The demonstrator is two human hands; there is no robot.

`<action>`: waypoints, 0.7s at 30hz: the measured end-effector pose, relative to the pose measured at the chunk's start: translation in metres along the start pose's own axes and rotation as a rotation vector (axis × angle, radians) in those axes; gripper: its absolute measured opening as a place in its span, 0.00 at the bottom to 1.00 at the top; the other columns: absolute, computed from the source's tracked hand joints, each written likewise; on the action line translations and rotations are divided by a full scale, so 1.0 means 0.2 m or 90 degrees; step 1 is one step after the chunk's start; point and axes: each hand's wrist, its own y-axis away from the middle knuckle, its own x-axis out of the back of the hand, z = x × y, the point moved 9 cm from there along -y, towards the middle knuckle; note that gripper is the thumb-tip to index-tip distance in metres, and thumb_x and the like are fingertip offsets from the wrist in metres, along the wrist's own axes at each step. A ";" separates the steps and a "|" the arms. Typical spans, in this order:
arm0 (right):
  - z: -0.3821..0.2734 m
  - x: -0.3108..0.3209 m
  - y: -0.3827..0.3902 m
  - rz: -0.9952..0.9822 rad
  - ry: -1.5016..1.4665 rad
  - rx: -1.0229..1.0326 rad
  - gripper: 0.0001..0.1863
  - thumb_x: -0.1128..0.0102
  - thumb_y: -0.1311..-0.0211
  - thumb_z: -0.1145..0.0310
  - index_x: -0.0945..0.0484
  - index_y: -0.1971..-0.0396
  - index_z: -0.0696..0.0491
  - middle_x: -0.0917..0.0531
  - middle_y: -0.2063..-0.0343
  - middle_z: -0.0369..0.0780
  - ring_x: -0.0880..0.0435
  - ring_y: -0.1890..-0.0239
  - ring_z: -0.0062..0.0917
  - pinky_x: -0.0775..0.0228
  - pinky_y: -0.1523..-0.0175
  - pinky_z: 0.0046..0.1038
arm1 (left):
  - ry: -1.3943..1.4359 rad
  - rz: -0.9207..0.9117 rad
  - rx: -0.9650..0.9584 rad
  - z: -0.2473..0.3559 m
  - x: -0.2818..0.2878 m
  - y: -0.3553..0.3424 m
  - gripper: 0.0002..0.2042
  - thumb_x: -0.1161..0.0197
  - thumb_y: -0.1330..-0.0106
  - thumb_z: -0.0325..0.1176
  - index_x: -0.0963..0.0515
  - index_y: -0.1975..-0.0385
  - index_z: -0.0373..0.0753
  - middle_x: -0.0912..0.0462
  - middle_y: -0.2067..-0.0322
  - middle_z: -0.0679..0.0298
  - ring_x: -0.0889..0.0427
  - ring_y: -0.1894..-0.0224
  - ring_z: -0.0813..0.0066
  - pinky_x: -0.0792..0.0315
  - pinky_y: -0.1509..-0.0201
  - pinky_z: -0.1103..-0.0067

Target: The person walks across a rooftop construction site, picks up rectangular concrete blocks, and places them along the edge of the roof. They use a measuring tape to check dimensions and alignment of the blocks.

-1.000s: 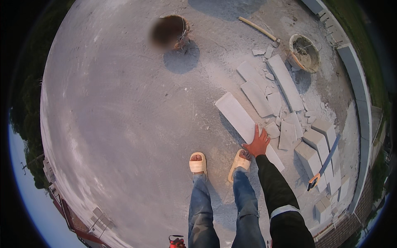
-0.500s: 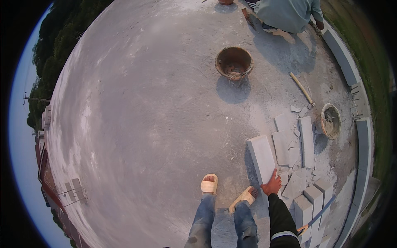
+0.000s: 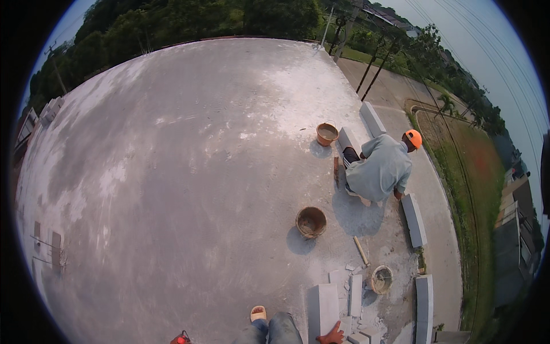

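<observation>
My right hand (image 3: pixel 331 335) rests at the near end of a large pale grey lightweight block (image 3: pixel 322 307), thumb and a finger spread apart on it. The lower part of that hand is cut off by the bottom edge. My left hand (image 3: pixel 174 340) barely shows at the lower edge, closed on a small red-and-black object (image 3: pixel 183 339) whose kind I cannot make out. Just right of the large block lie a narrow pale slab (image 3: pixel 355 295) and broken pieces. More cut blocks (image 3: pixel 371 333) stand near my right hand.
A hammer (image 3: pixel 361 251) lies beyond the slabs, beside a mortar bucket (image 3: pixel 380 279). Farther off stand a brown bucket (image 3: pixel 311 222) and an orange bucket (image 3: pixel 327 134). A co-worker in an orange cap (image 3: pixel 378 169) crouches by the block row (image 3: pixel 413 221) along the roof edge.
My view has tipped up and away, so the co-worker and far roof edge now show. My left hand has come into view with the red-and-black object. My right hand stays on the block.
</observation>
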 end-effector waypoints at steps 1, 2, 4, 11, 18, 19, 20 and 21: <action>0.01 0.08 0.09 0.041 -0.041 -0.050 0.79 0.15 0.71 0.48 0.68 0.23 0.40 0.35 0.39 0.55 0.31 0.38 0.53 0.35 0.36 0.55 | 0.035 -0.023 0.053 0.05 0.10 -0.13 0.16 0.35 0.39 0.43 0.18 0.56 0.40 0.16 0.61 0.58 0.17 0.56 0.63 0.24 0.52 0.66; -0.01 0.13 0.16 0.038 -0.049 -0.048 0.78 0.16 0.69 0.48 0.68 0.23 0.40 0.35 0.39 0.55 0.30 0.38 0.53 0.35 0.36 0.55 | 0.065 -0.048 0.110 0.09 0.17 -0.24 0.12 0.31 0.43 0.35 0.19 0.61 0.40 0.15 0.70 0.63 0.15 0.63 0.72 0.21 0.61 0.70; -0.10 0.21 0.20 0.044 -0.064 -0.035 0.75 0.18 0.67 0.50 0.67 0.23 0.40 0.35 0.40 0.55 0.30 0.39 0.52 0.35 0.37 0.55 | 0.062 0.000 0.037 0.28 0.39 -0.45 0.13 0.28 0.47 0.37 0.20 0.66 0.39 0.17 0.74 0.64 0.17 0.67 0.74 0.23 0.63 0.72; -0.56 0.31 -0.07 0.183 -0.090 -0.141 0.70 0.18 0.65 0.47 0.59 0.24 0.26 0.27 0.46 0.49 0.21 0.47 0.49 0.29 0.43 0.53 | 0.105 0.114 -0.115 1.06 0.89 -1.05 0.14 0.27 0.48 0.37 0.21 0.66 0.39 0.18 0.72 0.65 0.18 0.66 0.71 0.24 0.58 0.71; -1.39 1.03 -0.28 0.155 -0.144 -0.067 0.70 0.19 0.64 0.45 0.61 0.23 0.29 0.28 0.46 0.52 0.23 0.45 0.50 0.28 0.43 0.53 | 0.116 0.048 0.065 1.33 1.20 -1.39 0.12 0.28 0.46 0.37 0.23 0.68 0.39 0.22 0.78 0.66 0.21 0.78 0.71 0.25 0.73 0.72; -1.52 1.19 -0.28 0.147 -0.161 -0.024 0.71 0.19 0.64 0.45 0.62 0.23 0.31 0.29 0.45 0.52 0.23 0.44 0.50 0.29 0.43 0.53 | 0.119 0.034 0.101 1.34 1.22 -1.44 0.12 0.29 0.46 0.37 0.23 0.69 0.39 0.23 0.79 0.66 0.22 0.80 0.71 0.25 0.75 0.73; -1.62 1.30 -0.25 0.122 -0.153 -0.036 0.72 0.18 0.65 0.46 0.63 0.23 0.32 0.29 0.45 0.53 0.24 0.44 0.51 0.29 0.42 0.53 | 0.162 0.023 0.127 1.35 1.26 -1.47 0.12 0.29 0.45 0.37 0.23 0.69 0.40 0.23 0.79 0.66 0.22 0.79 0.71 0.25 0.75 0.72; -1.76 1.44 -0.25 0.120 -0.152 -0.036 0.73 0.18 0.66 0.47 0.63 0.23 0.33 0.30 0.44 0.53 0.25 0.43 0.51 0.30 0.41 0.53 | 0.211 0.017 0.146 1.40 1.28 -1.54 0.11 0.30 0.45 0.38 0.23 0.69 0.41 0.23 0.79 0.67 0.22 0.79 0.71 0.26 0.75 0.71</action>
